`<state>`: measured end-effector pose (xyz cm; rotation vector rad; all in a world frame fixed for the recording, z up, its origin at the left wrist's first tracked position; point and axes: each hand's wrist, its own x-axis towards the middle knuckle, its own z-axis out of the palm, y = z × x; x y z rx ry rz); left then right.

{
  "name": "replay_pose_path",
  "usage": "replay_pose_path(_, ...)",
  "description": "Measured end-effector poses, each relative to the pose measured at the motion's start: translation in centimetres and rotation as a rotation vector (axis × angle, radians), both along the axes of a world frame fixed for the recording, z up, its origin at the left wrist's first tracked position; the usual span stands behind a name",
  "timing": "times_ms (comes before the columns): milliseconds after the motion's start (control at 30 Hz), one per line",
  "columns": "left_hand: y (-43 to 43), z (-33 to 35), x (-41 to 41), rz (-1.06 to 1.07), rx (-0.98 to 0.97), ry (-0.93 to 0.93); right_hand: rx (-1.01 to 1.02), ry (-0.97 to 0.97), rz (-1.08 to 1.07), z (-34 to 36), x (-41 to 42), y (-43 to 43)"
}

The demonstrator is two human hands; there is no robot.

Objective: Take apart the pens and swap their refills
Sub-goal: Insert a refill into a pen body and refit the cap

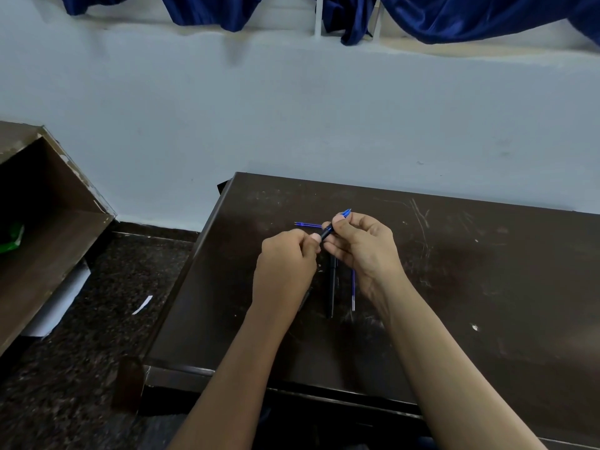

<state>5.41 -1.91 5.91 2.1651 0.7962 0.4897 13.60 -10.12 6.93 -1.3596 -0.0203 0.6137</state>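
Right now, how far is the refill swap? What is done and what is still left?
Done: a black barrel, a far blue refill and a near blue refill lie loose on the table, so pens look opened. In hand: the left hand and the right hand both grip a blue-tipped pen piece. Left, probably: fitting the swapped refills and closing the pens.

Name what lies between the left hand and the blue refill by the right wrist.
A black pen body, lying on the desk, shown in the head view.

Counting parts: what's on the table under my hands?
A black barrel and a blue refill lie side by side, far ends covered by the right hand. Beneath the left hand: hidden.
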Motion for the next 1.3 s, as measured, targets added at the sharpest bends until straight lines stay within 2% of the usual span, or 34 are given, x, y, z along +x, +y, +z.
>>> replay_pose_path(133,-0.14,0.41,-0.19,0.038,0.011,-0.073,-0.001,-0.001,-0.002,-0.06,0.08,-0.03)
replay_pose_path(300,0.01,-0.29,0.21,0.035,0.027,0.064,-0.025,-0.009,0.007,-0.05,-0.03,0.01)
replay_pose_path(533,-0.32,0.5,-0.32,0.032,0.014,-0.052,-0.023,-0.015,-0.006,-0.1,0.03,0.06)
replay_pose_path(700,-0.1,-0.2,0.3,0.048,0.051,0.086,-0.026,-0.019,-0.008,-0.09,-0.11,0.12)
replay_pose_path(967,-0.14,0.53,-0.21,0.014,0.017,-0.068,0.011,-0.012,-0.018,-0.24,-0.11,0.2)
replay_pose_path(1133,0.01,-0.32,0.32,-0.007,0.034,0.101,-0.007,-0.02,-0.014,-0.31,-0.19,0.27)
replay_pose_path(1300,0.01,0.17,-0.15,0.011,0.073,-0.009,-0.005,-0.016,-0.01,-0.43,-0.09,0.25)
